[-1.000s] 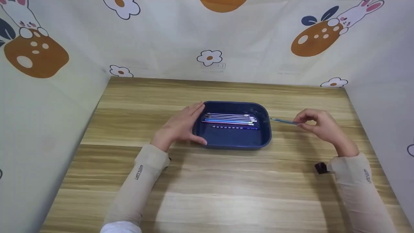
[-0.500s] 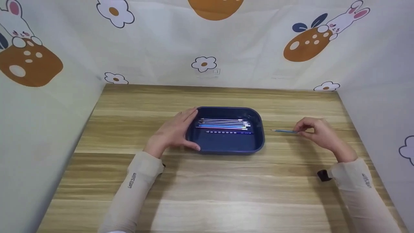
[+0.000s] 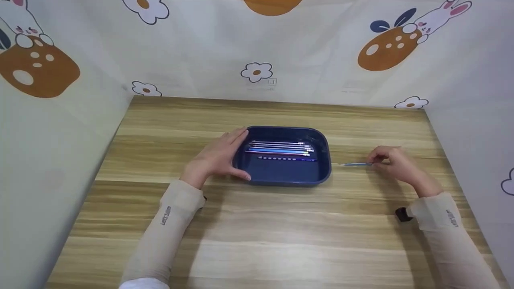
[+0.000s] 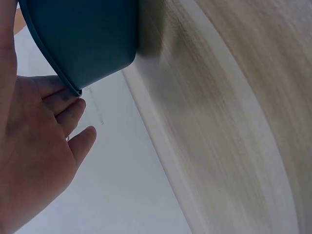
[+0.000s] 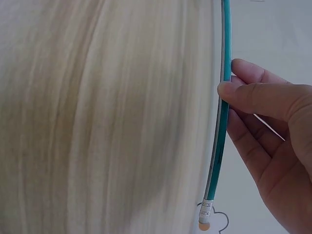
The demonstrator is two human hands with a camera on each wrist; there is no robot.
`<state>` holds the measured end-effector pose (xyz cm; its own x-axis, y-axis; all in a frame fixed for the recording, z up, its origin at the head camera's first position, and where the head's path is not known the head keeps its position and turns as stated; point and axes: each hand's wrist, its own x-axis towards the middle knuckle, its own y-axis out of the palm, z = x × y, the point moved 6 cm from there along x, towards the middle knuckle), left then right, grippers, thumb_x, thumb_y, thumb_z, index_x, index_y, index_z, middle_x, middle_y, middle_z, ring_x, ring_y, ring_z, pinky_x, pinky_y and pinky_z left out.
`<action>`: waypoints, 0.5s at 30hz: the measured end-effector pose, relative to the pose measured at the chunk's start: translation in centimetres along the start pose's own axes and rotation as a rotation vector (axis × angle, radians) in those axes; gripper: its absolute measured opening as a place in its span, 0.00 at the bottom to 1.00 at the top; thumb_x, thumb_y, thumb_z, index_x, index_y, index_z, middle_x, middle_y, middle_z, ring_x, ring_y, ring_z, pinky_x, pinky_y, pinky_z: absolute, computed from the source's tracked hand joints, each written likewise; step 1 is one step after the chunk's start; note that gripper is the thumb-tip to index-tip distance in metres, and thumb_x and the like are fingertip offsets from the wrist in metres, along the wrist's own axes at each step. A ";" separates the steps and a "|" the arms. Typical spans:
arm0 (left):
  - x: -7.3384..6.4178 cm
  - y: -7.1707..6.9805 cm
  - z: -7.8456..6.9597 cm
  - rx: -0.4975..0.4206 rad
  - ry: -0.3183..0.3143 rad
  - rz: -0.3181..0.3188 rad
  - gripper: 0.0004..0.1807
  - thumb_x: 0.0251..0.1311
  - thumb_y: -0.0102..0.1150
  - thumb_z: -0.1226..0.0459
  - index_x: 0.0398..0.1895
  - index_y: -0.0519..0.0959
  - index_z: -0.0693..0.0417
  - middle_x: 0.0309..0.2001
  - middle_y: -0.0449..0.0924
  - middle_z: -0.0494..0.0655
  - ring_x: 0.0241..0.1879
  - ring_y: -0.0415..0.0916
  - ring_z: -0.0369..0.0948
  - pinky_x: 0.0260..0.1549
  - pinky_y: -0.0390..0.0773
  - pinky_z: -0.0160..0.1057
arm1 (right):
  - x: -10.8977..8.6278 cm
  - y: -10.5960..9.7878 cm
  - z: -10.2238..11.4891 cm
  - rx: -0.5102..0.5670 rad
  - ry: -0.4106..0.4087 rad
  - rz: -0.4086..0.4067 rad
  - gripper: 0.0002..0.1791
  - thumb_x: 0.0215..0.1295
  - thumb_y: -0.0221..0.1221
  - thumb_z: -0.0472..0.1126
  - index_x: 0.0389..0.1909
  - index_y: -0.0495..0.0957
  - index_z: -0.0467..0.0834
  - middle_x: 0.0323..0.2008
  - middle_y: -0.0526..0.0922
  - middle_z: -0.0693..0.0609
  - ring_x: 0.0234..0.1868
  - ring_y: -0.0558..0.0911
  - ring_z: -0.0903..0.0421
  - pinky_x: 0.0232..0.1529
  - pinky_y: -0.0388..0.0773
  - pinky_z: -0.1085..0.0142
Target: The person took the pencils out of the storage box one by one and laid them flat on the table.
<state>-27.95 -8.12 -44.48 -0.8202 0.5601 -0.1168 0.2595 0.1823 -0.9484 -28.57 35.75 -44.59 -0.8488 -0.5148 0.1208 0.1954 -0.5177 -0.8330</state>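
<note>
A dark blue rectangular tray (image 3: pixel 287 172) stands on the table. My left hand (image 3: pixel 219 156) holds its left end, thumb at the front corner and fingers at the back corner; in the left wrist view the fingertips meet the tray's rim (image 4: pixel 53 68). Inside, several striped and blue pencils (image 3: pixel 279 147) lie side by side, eraser ends to the right. Nearer the front lies a dark blue pencil with white spots (image 3: pixel 287 158). To the right of the tray, my right hand (image 3: pixel 395 162) pinches a blue pencil (image 5: pixel 222 126), its point toward the tray and its eraser end hanging free.
The wood-grain table (image 3: pixel 261 237) reaches back to a patterned white sheet (image 3: pixel 200 52), which also rises at the left and right sides. A small black device (image 3: pixel 403 214) is worn at the right wrist.
My right hand has shifted slightly away from the tray and toward me with the blue pencil, leaving a gap to the rim. The left hand stays on the tray. The head view tilts slightly.
</note>
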 end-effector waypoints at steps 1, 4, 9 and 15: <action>0.0 0.0 0.0 -0.005 -0.002 0.004 0.73 0.31 0.61 0.26 0.75 0.39 0.53 0.76 0.37 0.49 0.74 0.38 0.46 0.72 0.44 0.47 | 0.0 0.1 -0.1 0.000 -0.003 0.009 0.14 0.48 0.61 0.18 0.29 0.82 0.40 0.31 0.84 0.51 0.34 0.80 0.64 0.37 0.77 0.78; 0.1 0.0 0.0 -0.012 -0.009 0.007 0.73 0.30 0.61 0.26 0.75 0.39 0.52 0.76 0.36 0.49 0.74 0.37 0.46 0.72 0.44 0.47 | 0.0 0.6 -0.3 -0.001 -0.007 0.040 0.14 0.48 0.62 0.19 0.28 0.82 0.41 0.30 0.84 0.52 0.33 0.80 0.63 0.35 0.78 0.76; 0.0 0.0 0.1 -0.011 -0.015 0.005 0.73 0.29 0.61 0.26 0.75 0.39 0.52 0.76 0.36 0.49 0.74 0.37 0.46 0.72 0.45 0.47 | -0.1 1.7 -0.7 -0.007 0.020 0.110 0.13 0.50 0.62 0.21 0.30 0.83 0.43 0.32 0.84 0.53 0.35 0.80 0.61 0.37 0.79 0.73; -0.1 -0.1 0.0 -0.016 -0.017 0.012 0.74 0.29 0.60 0.25 0.75 0.38 0.52 0.76 0.36 0.50 0.74 0.37 0.46 0.72 0.44 0.47 | 0.1 2.6 -1.1 -0.013 0.083 0.167 0.13 0.52 0.62 0.23 0.33 0.83 0.44 0.35 0.85 0.52 0.39 0.80 0.56 0.41 0.79 0.71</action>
<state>-27.87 -8.24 -44.42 -0.8257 0.5482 -0.1330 0.2772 0.1890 -0.9420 -28.66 35.11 -47.31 -0.8429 -0.5343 -0.0639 0.3306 -0.4205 -0.8449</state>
